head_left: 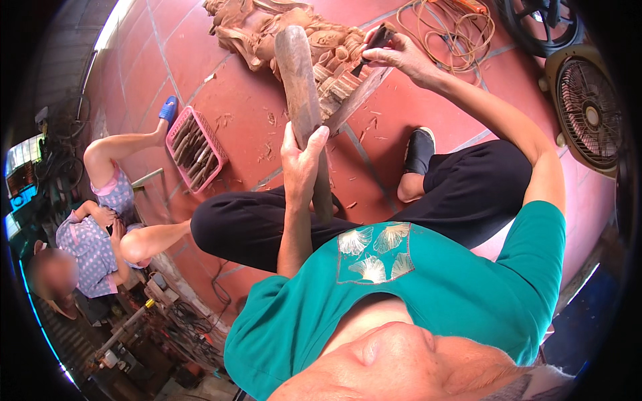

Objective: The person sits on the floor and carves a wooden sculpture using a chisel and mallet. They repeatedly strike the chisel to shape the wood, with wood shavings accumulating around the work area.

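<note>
A long, weathered wooden mallet rises from my left hand, whose fingers wrap round its narrower part. Its broad end points away from me and covers part of a reddish-brown wood carving on the floor. Held between the fingers of my right hand is a dark-handled chisel, tilted with its lower end down at the near right edge of the carving. A pale wooden plank lies against this edge, partly behind the mallet.
A pink basket of several carving tools stands to the left, near a seated person. Farther right are a coiled orange cord and a floor fan. Wood shavings litter the red tiles.
</note>
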Available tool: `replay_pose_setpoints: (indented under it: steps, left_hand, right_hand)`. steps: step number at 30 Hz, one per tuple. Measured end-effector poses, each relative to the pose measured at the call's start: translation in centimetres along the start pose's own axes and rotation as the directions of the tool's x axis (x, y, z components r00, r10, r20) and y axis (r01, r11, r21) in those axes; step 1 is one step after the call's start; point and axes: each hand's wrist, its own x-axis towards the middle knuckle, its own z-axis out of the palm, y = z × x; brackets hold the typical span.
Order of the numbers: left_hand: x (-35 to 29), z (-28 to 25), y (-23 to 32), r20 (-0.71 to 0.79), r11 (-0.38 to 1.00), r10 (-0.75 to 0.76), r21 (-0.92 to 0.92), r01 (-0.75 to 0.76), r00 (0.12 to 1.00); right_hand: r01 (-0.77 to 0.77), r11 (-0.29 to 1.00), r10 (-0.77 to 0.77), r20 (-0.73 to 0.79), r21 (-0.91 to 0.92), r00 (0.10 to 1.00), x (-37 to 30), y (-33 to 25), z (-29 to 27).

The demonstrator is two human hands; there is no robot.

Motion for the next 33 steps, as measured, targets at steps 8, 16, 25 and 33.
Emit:
replay_pose_setpoints:
  steps: [8, 16, 25, 33]
  left_hand:
    - [0.0, -0.3, -0.4, -0.002, 1.0, 0.012, -0.013, -0.012, 1.0]
    - [-0.3, -0.5, 0.0, -0.007, 0.999, 0.004, -0.042, -0.005, 1.0]
    - [-0.3, -0.7, 0.0, 0.002, 1.0, -0.01, -0.02, 0.01, 1.0]
    - [-0.3, -0.9, -0.2, -0.005, 1.0, 0.026, -0.012, -0.026, 1.0]
  right_hand:
    - [-0.081, 0.976, 0.088, 0.023, -0.201, 0.996, 0.8, 1.0, -0.9]
    - [-0.018, 0.988, 0.007, -0.07, -0.156, 0.998, 1.5, 0.0, -0.3]
    - [0.064, 0.982, -0.067, -0.014, -0.177, 0.998, 3.9, 1.2, 1.4]
    - [0.124, 0.813, -0.153, -0.003, -0.568, 0.988, 2.1, -1.0, 3.4]
